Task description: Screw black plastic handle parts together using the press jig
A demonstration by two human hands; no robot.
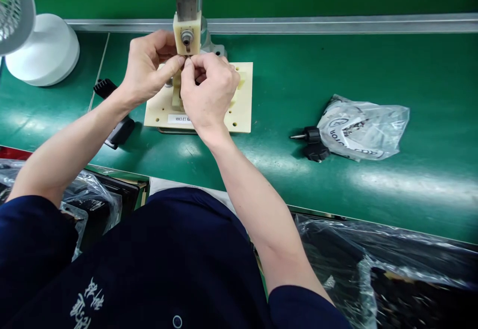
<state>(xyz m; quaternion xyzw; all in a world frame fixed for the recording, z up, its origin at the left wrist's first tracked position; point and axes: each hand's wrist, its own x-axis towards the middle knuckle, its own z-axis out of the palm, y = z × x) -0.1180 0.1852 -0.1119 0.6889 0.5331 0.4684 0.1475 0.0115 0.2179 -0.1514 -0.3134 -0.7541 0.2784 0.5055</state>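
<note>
Both hands meet just under the cream block (181, 24) of a bench press, which carries a round metal bolt on its front. My left hand (151, 67) comes in from the left with thumb and forefinger pinched. Beside it, my right hand (211, 87) pinches at the same spot, its other fingers curled. Whatever sits between the fingertips is too small and covered to make out. Below them lies a cream base plate (239, 120) with holes and a white printed label (178, 119); my right hand hides part of it.
On the green bench (284, 80), a clear plastic bag (368, 130) lies at right beside black knobs (315, 151), one with a metal tip. Black plastic parts (121, 131) lie left of the plate. A white fan (45, 53) stands far left. Plastic-lined bins (358, 254) sit below the front edge.
</note>
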